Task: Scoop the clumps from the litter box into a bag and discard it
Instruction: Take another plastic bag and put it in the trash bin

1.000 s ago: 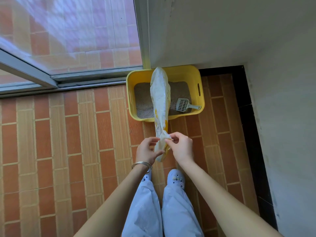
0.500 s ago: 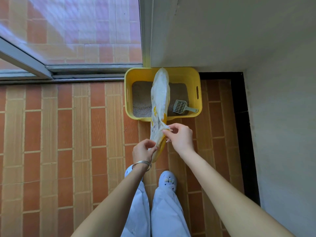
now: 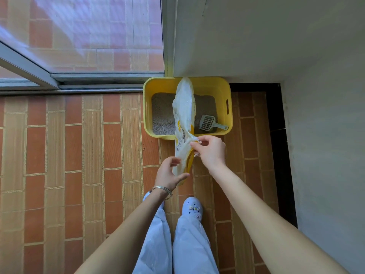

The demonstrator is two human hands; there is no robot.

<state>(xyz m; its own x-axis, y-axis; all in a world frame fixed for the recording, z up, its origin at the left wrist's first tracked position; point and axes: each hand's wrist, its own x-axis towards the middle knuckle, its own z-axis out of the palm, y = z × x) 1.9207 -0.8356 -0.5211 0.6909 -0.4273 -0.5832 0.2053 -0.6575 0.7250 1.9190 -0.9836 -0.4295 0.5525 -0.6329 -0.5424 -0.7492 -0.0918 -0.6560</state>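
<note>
The bag bears yellow and grey print, too small to read. No other writing shows.

At far left a glass door sits in a metal track. Near it, the tiled floor lies open across the whole left side.

The left hand, with a bracelet at the wrist, curves thumb and fingers round the bag's near end. The fingers are blurred, so whether they clamp it cannot be told. The long, white bag runs in view from that hand across the yellow litter box to its far rim.

The box stands against the far wall, its left rim just right of the door's edge. Grey litter fills it. A grey scoop lies in its near right corner, right of the bag, with the handle toward the right rim.

The right hand pinches the bag's right edge, just near of the box.

Right of the box, a narrow run of tile meets a dark strip along the side wall. A shoe stands below the hands.
</note>
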